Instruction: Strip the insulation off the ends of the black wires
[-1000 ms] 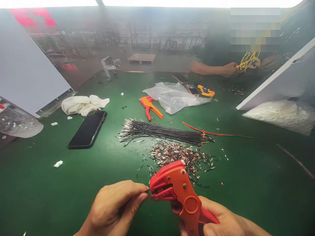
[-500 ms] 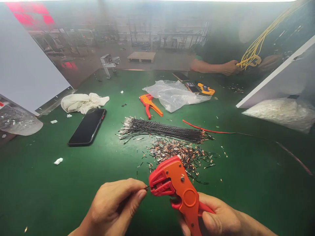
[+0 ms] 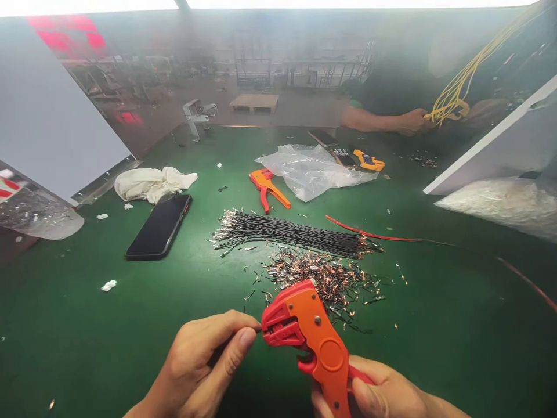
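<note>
We count one long bundle of thin black wires, one heap of black-and-copper scraps just nearside, one black rectangular phone on green tabletop. Two alike: red-and-orange plastic wire stripper before us, matching second stripper lying beyond bundle. Our right hand: curled closed round near tool's handles. Our left hand: thumb, forefinger pinched together on one thin dark wire, right at tool's red nose.
</note>
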The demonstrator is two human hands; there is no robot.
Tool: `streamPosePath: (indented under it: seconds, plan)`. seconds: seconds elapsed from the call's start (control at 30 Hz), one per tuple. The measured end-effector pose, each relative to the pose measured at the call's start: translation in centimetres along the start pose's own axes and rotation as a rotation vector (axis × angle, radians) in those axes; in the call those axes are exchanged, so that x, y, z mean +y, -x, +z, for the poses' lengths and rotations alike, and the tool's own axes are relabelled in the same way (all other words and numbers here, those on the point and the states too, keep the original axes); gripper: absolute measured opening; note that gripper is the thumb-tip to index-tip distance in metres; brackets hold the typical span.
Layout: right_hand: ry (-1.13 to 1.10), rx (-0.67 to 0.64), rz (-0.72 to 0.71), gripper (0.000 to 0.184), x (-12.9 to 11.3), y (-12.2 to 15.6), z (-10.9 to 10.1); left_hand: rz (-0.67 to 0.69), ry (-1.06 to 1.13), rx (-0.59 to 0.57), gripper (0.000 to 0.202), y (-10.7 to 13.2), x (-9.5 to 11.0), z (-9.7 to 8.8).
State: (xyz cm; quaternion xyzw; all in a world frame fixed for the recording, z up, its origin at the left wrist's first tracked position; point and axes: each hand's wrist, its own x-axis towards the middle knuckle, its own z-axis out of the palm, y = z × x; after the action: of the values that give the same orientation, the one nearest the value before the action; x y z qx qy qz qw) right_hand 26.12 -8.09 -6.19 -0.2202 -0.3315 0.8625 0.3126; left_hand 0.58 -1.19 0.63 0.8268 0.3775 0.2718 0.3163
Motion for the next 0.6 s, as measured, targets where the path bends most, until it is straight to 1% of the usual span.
streamPosePath:
  seconds: [0.33, 0.47, 0.53, 0.6]
  plan:
    - [0.013, 0.015, 0.05, 0.06, -0.5, 0.69, 0.08, -0.018, -0.054, -0.054, 0.026, 0.07, -0.28, 0.46]
    - [0.023, 0.01, 0.036, 0.061, -0.57, 0.46, 0.19, 0.01, -0.056, -0.062, 0.025, 0.11, -0.31, 0.45]
    - [0.032, 0.013, 0.021, 0.062, -0.65, 0.28, 0.28, 0.017, -0.067, -0.058, 0.023, 0.15, -0.18, 0.42]
    - [0.034, 0.018, 0.015, 0.062, -0.7, 0.16, 0.34, 0.003, -0.078, -0.028, 0.022, 0.19, 0.07, 0.35]
